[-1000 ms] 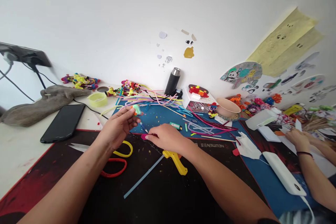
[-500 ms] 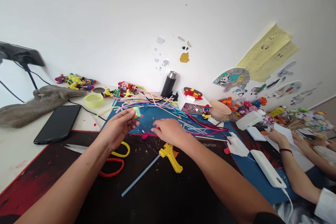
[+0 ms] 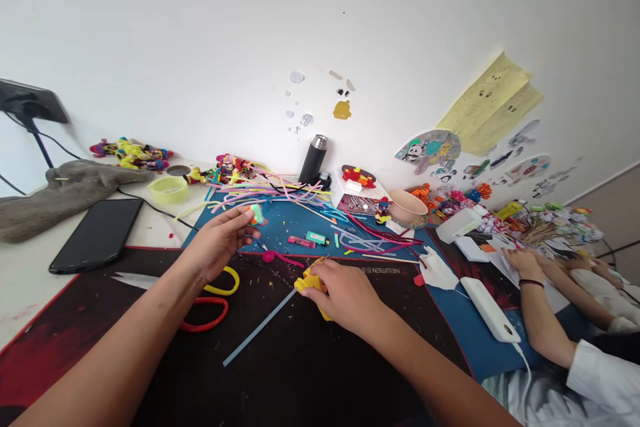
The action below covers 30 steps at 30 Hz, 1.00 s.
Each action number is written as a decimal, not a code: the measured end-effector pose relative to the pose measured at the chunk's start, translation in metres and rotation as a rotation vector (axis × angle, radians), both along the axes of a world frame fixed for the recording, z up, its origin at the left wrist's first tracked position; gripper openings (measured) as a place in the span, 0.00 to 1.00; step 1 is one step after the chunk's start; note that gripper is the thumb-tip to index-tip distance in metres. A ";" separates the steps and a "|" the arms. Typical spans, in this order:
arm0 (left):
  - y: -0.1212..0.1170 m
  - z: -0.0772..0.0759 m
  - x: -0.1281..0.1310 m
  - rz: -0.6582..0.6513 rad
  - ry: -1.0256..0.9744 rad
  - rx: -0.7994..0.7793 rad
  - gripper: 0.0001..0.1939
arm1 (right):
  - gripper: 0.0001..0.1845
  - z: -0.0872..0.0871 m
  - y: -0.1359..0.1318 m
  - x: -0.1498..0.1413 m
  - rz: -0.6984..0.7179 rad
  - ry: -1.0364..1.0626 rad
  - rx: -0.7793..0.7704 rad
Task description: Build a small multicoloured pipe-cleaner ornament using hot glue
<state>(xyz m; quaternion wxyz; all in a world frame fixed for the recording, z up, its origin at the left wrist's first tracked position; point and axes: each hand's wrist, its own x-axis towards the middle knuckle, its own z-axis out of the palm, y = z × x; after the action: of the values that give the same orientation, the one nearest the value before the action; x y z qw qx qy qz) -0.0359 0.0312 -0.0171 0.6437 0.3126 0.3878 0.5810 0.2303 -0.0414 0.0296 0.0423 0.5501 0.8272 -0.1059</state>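
Observation:
Between the thumb and fingertips of my left hand (image 3: 220, 243) is a small mint-green and orange fuzzy craft piece (image 3: 258, 214). My right hand (image 3: 347, 297) is closed over a yellow hot glue gun (image 3: 303, 281) lying on the black mat, covering most of its body. A long translucent glue stick (image 3: 257, 329) sticks out of the gun's back end. Beyond my hands lie a magenta pipe cleaner with a coiled end (image 3: 269, 257), a pink lighter (image 3: 301, 241) and a teal lighter (image 3: 317, 238). Scissors (image 3: 204, 315) with red and yellow handles rest partly under my left forearm.
Loose pipe cleaners (image 3: 275, 192) cover the back of the blue mat. A black flask (image 3: 313, 160) stands by the wall, near a bowl (image 3: 407, 205). On the left are a phone (image 3: 97, 235) and driftwood (image 3: 65, 197). A white power bank (image 3: 490, 310) and a co-worker's arms (image 3: 543, 313) are at right.
My right hand has come back from the lighters and closed over the glue gun, exposing the pink and teal lighters. My left hand keeps its craft piece. The view has shifted slightly right.

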 end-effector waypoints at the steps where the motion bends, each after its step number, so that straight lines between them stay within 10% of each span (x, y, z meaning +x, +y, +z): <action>1: 0.000 -0.001 0.000 -0.004 0.005 -0.001 0.27 | 0.20 -0.004 -0.003 0.003 -0.038 0.003 0.014; 7: 0.001 -0.002 0.001 -0.016 0.030 -0.013 0.27 | 0.33 -0.024 -0.021 0.011 -0.210 0.049 0.003; 21: -0.001 0.003 0.004 -0.060 0.061 -0.034 0.26 | 0.19 -0.044 -0.021 0.011 -0.351 0.149 -0.022; 30: -0.002 0.001 0.005 -0.055 0.083 -0.029 0.32 | 0.26 -0.058 -0.018 0.033 -0.511 1.215 -0.257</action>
<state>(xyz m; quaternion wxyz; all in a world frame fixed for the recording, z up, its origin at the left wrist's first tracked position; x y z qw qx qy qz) -0.0305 0.0294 -0.0158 0.6473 0.3376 0.4138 0.5439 0.2630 -0.0589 -0.0287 -0.3922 0.5618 0.5286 -0.5012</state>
